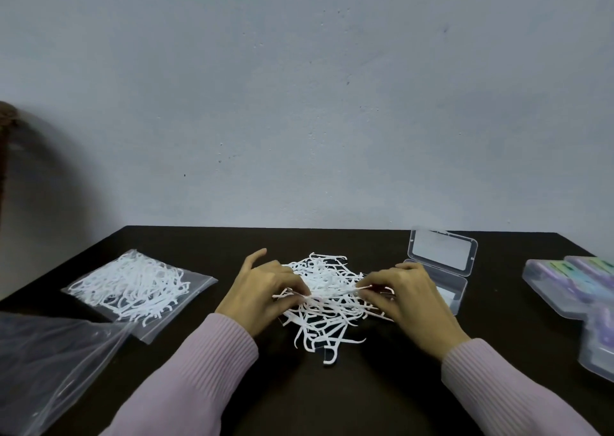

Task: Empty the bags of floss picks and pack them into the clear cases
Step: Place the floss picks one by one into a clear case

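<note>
From the head camera, a loose tangle of thin white plastic floss picks (327,297) lies heaped at the middle of a dark matte table (382,399). The left hand (262,291) and the right hand (410,294), both in ribbed pale pink sleeves, rest on the heap with curled fingers pinching picks between them. Just right of the heap stands an open clear case (443,269), rectangular with rounded corners, its hinged lid tilted up. Far right are blurred closed cases (574,286) with pastel contents. On the left lies a full glossy bag of picks (139,284); nearer, an empty crinkled clear bag (50,362).
</note>
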A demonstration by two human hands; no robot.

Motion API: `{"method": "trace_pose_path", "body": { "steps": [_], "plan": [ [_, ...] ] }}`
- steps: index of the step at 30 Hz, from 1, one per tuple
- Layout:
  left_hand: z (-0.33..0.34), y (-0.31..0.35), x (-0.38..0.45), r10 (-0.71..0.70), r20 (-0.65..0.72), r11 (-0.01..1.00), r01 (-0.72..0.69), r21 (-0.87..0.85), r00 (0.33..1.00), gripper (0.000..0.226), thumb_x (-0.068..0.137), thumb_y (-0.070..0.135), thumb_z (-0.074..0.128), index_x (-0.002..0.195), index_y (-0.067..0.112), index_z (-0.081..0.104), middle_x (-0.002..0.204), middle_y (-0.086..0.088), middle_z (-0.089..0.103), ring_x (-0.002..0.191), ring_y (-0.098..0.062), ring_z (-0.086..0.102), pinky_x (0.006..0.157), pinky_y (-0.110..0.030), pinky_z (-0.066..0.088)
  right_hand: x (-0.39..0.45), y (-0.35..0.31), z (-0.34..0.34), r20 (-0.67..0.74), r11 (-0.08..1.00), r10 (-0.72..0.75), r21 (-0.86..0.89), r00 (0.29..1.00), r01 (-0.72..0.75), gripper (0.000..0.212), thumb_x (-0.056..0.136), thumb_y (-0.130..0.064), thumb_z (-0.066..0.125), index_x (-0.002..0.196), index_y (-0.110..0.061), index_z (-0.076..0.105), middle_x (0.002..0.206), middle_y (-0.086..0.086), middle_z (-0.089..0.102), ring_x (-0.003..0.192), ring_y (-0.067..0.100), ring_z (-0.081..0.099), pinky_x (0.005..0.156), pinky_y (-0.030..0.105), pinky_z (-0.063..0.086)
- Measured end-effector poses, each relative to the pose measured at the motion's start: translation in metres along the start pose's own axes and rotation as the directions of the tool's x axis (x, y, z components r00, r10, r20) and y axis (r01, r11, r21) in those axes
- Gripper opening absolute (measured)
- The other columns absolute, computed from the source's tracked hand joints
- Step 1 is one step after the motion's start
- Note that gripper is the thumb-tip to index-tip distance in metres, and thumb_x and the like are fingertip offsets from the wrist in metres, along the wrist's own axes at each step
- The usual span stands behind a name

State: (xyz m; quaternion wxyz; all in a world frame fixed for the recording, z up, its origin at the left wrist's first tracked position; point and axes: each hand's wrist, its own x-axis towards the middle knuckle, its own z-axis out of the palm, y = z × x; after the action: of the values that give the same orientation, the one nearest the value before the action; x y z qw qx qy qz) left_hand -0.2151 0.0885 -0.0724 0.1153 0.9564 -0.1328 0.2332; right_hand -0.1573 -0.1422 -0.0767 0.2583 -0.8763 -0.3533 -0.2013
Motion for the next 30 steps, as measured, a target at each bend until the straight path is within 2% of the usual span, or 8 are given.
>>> {"method": "trace_pose_path", "body": {
  "steps": [7,10,13,18,21,25,27,30],
  "plan": [
    [0.001,0.000,0.000,-0.121,-0.044,0.960,0.106,-0.261,0.992,0.015,0.078,0.033,0.072,0.077,0.044,0.062,0.079,0.026,0.064,0.090,0.008,0.056,0.110,-0.028,0.017,0.000,0.009,-0.009,0.004,0.959,0.197,0.207,0.980,-0.193,0.012,0.080,-0.034,0.069,0.089,-0.029,0.074,0.068,-0.016,0.066,0.073,-0.001,0.062,0.076,0.016,0.047],
    [-0.001,0.002,0.001,-0.183,-0.007,0.904,0.166,-0.394,0.983,0.013,0.078,0.028,0.072,0.077,0.039,0.066,0.088,0.029,0.064,0.089,0.009,0.057,0.101,-0.032,0.033,0.002,0.012,-0.017,0.093,0.924,0.222,0.298,0.971,-0.240,0.006,0.080,-0.031,0.069,0.085,-0.031,0.072,0.071,-0.014,0.069,0.072,-0.003,0.062,0.069,0.010,0.045],
    [-0.001,0.002,0.002,-0.238,0.049,0.829,0.230,-0.511,0.970,0.011,0.077,0.022,0.073,0.075,0.032,0.069,0.083,0.021,0.069,0.085,0.003,0.062,0.085,-0.026,0.046,0.003,0.014,-0.025,0.118,0.895,0.226,0.367,0.967,-0.254,0.005,0.082,-0.026,0.069,0.080,-0.031,0.070,0.072,-0.011,0.071,0.072,-0.007,0.062,0.065,0.004,0.042],
    [0.003,0.000,0.008,-0.277,0.033,0.735,0.233,-0.637,0.960,0.004,0.074,0.030,0.071,0.077,0.027,0.072,0.082,0.008,0.071,0.083,-0.006,0.065,0.078,-0.026,0.049,0.003,0.021,-0.036,0.083,0.869,0.265,0.410,0.961,-0.275,0.007,0.083,-0.024,0.067,0.079,-0.024,0.073,0.071,-0.011,0.071,0.071,-0.009,0.062,0.066,0.002,0.041],
    [0.007,0.008,0.020,-0.267,0.000,0.715,0.198,-0.670,0.964,0.005,0.077,0.024,0.072,0.081,0.020,0.072,0.084,0.005,0.071,0.084,-0.006,0.065,0.075,-0.020,0.048,0.003,0.032,-0.040,0.016,0.879,0.321,0.367,0.947,-0.304,0.006,0.082,-0.028,0.068,0.080,-0.026,0.073,0.074,-0.012,0.071,0.074,-0.003,0.063,0.075,0.012,0.043],
    [0.019,0.024,0.045,-0.251,-0.007,0.692,0.175,-0.701,0.968,0.008,0.078,0.023,0.073,0.083,0.017,0.072,0.083,0.008,0.071,0.085,-0.004,0.066,0.075,-0.018,0.050,0.001,0.050,-0.044,-0.057,0.876,0.435,0.260,0.899,-0.407,0.006,0.080,-0.038,0.067,0.075,-0.040,0.069,0.079,-0.015,0.069,0.086,0.008,0.062,0.095,0.046,0.043],
    [0.028,0.031,0.058,-0.263,-0.028,0.691,0.169,-0.703,0.964,0.007,0.078,0.023,0.073,0.083,0.019,0.071,0.084,0.009,0.071,0.085,-0.004,0.066,0.077,-0.020,0.051,0.000,0.057,-0.047,-0.073,0.854,0.495,0.223,0.866,-0.470,0.008,0.081,-0.036,0.066,0.075,-0.041,0.065,0.080,-0.012,0.068,0.088,0.013,0.061,0.095,0.048,0.043],
    [0.043,0.042,0.073,-0.268,-0.028,0.690,0.171,-0.703,0.963,0.003,0.081,0.023,0.072,0.083,0.022,0.070,0.085,0.011,0.071,0.083,0.002,0.064,0.075,-0.017,0.051,-0.002,0.069,-0.049,-0.081,0.820,0.570,0.111,0.818,-0.561,0.015,0.082,-0.034,0.065,0.095,-0.028,0.070,0.090,-0.003,0.069,0.091,0.017,0.061,0.096,0.047,0.044]
  ]
}}
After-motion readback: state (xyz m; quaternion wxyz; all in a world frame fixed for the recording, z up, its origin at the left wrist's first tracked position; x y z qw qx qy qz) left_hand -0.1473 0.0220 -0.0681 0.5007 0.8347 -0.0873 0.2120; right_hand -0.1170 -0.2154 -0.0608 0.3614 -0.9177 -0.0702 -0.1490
